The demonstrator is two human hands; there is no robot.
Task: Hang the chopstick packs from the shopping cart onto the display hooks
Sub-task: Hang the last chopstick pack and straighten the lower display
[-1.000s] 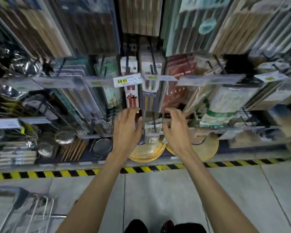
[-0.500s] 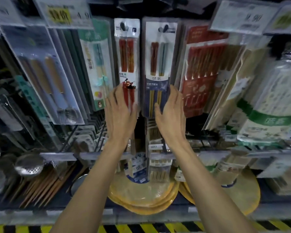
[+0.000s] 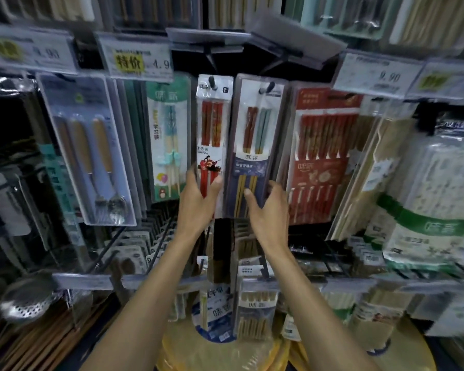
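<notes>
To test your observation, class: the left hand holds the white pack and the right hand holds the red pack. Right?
No: the head view shows the right hand holding the navy pack. The left hand does hold the white pack.

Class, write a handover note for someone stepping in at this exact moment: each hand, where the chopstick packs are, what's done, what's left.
Left hand: grips the lower end of the red chopstick pack, thumb on its front.
Right hand: grips the lower end of the navy chopstick pack.
Both packs hang side by side on display hooks; the hook tips show through their top holes.
Done: these two packs are hung.
Left: let go of both. The shopping cart is out of view, so check it for more packs.
</notes>
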